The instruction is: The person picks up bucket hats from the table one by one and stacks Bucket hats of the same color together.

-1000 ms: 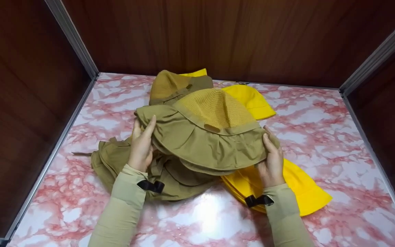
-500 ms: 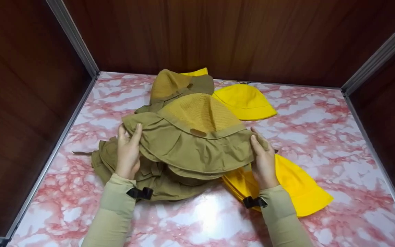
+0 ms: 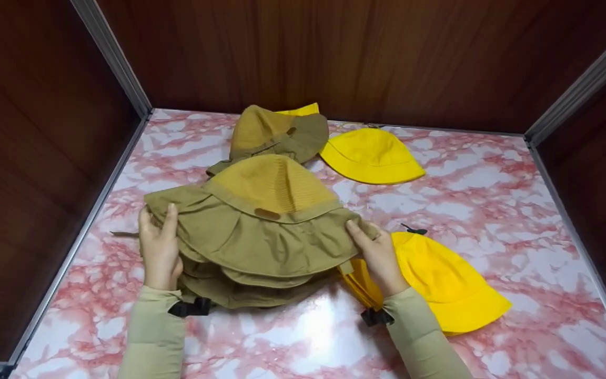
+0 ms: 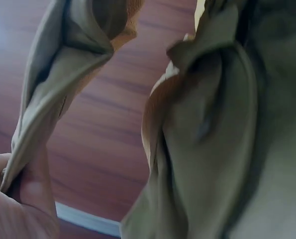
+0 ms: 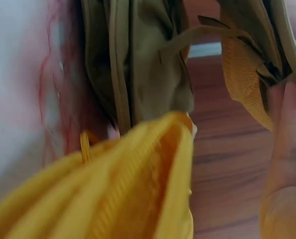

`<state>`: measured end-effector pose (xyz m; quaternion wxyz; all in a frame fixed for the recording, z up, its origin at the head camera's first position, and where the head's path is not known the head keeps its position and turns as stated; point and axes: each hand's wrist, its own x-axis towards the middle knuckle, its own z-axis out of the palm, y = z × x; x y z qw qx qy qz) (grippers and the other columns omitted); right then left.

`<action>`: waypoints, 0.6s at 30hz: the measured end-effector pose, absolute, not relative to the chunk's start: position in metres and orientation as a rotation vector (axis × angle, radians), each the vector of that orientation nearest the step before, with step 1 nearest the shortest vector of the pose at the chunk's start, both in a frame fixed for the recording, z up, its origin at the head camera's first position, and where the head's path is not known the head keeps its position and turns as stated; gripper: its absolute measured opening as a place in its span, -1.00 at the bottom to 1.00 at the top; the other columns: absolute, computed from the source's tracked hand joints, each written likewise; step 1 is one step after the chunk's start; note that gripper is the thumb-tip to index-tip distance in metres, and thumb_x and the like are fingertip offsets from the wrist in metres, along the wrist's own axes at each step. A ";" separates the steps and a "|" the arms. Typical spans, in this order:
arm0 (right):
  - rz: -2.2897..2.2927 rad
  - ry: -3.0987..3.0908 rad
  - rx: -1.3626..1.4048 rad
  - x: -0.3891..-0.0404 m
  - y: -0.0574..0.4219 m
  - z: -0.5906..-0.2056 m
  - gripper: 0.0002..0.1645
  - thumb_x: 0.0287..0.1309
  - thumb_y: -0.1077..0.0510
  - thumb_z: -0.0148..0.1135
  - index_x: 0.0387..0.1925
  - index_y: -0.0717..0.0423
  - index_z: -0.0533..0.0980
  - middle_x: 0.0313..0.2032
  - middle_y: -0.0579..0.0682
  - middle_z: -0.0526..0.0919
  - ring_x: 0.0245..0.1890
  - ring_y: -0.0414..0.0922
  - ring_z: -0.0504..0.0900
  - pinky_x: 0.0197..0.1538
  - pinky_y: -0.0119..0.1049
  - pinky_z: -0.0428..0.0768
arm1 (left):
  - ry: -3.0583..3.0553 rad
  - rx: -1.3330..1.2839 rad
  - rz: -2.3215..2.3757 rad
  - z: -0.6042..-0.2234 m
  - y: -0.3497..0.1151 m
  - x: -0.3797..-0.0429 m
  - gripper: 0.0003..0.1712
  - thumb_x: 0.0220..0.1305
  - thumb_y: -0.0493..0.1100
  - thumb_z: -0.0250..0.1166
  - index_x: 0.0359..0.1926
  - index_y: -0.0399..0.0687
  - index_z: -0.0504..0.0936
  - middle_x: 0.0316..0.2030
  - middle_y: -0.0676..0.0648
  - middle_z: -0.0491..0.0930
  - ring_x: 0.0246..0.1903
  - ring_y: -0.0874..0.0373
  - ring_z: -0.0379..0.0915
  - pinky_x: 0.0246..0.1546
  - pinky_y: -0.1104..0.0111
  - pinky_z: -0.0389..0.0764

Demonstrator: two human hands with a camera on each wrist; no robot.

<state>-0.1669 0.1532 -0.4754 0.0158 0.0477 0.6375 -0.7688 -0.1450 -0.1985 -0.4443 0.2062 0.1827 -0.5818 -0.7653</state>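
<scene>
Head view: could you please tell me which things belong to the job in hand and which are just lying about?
In the job, seemingly:
held khaki hat, between left hand and right hand
khaki pile under it, possibly

Probably just lying about:
back khaki hat
back yellow hat
front yellow hat
far yellow piece

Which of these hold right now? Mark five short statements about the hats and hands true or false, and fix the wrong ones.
1. The left hand grips the brim of the held khaki hat. True.
2. The right hand holds nothing. False: it pinches the other side of that same brim.
3. The held khaki hat has a small brown patch on its band. True.
4. The near yellow hat lies on the person's left. False: it lies on the right.
5. The far yellow hat is under the held khaki hat. False: it lies apart, farther back on the table.
</scene>
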 end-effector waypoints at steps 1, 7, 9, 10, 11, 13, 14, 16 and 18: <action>-2.378 1.985 0.138 -0.166 0.151 -0.476 -0.87 0.32 0.25 0.19 -0.34 0.13 0.63 -0.46 -0.10 0.70 -0.46 -0.22 0.66 -0.31 -0.37 0.68 | -1.600 0.510 -2.129 -0.446 -0.201 -0.144 -0.55 0.46 -0.12 0.14 0.29 -0.03 0.30 0.22 -0.10 0.41 0.04 0.18 0.44 -0.04 0.50 0.60; -2.361 1.964 0.062 -0.165 0.135 -0.479 -0.72 0.26 0.32 0.24 -0.57 0.08 0.50 -0.57 -0.14 0.57 -0.51 -0.26 0.56 -0.39 -0.45 0.58 | -1.464 0.522 -2.137 -0.455 -0.215 -0.138 -0.74 0.44 -0.20 0.15 0.09 0.05 0.39 -0.10 0.00 0.49 -0.31 0.28 0.54 -0.30 0.52 0.65; -2.358 1.944 0.018 -0.165 0.129 -0.481 -0.68 0.25 0.33 0.24 -0.60 0.08 0.46 -0.58 -0.14 0.55 -0.53 -0.26 0.54 -0.41 -0.46 0.55 | -1.465 0.547 -2.120 -0.458 -0.221 -0.137 -0.74 0.44 -0.20 0.16 0.09 0.07 0.40 -0.08 0.01 0.48 -0.32 0.29 0.54 -0.31 0.53 0.65; -2.355 1.924 0.005 -0.165 0.127 -0.482 -0.69 0.25 0.34 0.24 -0.59 0.09 0.46 -0.58 -0.13 0.55 -0.53 -0.26 0.55 -0.41 -0.46 0.57 | -1.452 0.550 -2.116 -0.460 -0.224 -0.137 -0.74 0.44 -0.21 0.15 0.09 0.05 0.40 -0.09 0.01 0.49 -0.32 0.29 0.54 -0.30 0.53 0.65; -2.358 1.904 -0.008 -0.165 0.124 -0.483 -0.72 0.26 0.34 0.24 -0.57 0.10 0.47 -0.58 -0.12 0.56 -0.53 -0.25 0.56 -0.41 -0.46 0.57 | -1.439 0.554 -2.114 -0.461 -0.226 -0.137 -0.74 0.43 -0.23 0.15 0.09 0.04 0.40 -0.10 0.02 0.50 -0.31 0.29 0.54 -0.29 0.53 0.65; -2.358 1.872 -0.018 -0.165 0.120 -0.487 -0.80 0.25 0.33 0.25 -0.51 0.16 0.53 -0.55 -0.09 0.61 -0.51 -0.22 0.60 -0.38 -0.43 0.61 | -1.423 0.566 -2.109 -0.464 -0.231 -0.138 -0.74 0.43 -0.25 0.15 0.09 0.03 0.40 -0.13 0.04 0.52 -0.31 0.29 0.55 -0.29 0.53 0.65; -2.352 1.868 -0.021 -0.166 0.119 -0.488 -0.83 0.25 0.33 0.25 -0.48 0.18 0.56 -0.54 -0.08 0.64 -0.50 -0.22 0.62 -0.37 -0.42 0.63 | -1.422 0.573 -2.109 -0.466 -0.233 -0.138 -0.73 0.43 -0.25 0.15 0.09 0.03 0.40 -0.14 0.05 0.52 -0.30 0.30 0.55 -0.28 0.53 0.65; -2.324 1.883 -0.019 -0.166 0.116 -0.492 -0.92 0.25 0.31 0.27 -0.38 0.23 0.60 -0.51 -0.07 0.68 -0.47 -0.21 0.65 -0.32 -0.40 0.65 | -1.439 0.597 -2.105 -0.470 -0.237 -0.138 -0.73 0.43 -0.25 0.15 0.09 0.05 0.39 -0.14 0.07 0.52 -0.29 0.30 0.54 -0.26 0.54 0.64; -2.276 1.913 -0.024 -0.167 0.114 -0.496 -0.92 0.25 0.29 0.28 -0.29 0.28 0.62 -0.46 -0.07 0.72 -0.43 -0.21 0.67 -0.27 -0.39 0.66 | -1.477 0.635 -2.083 -0.474 -0.240 -0.138 -0.73 0.44 -0.22 0.15 0.09 0.09 0.39 -0.12 0.09 0.51 -0.28 0.31 0.53 -0.25 0.55 0.63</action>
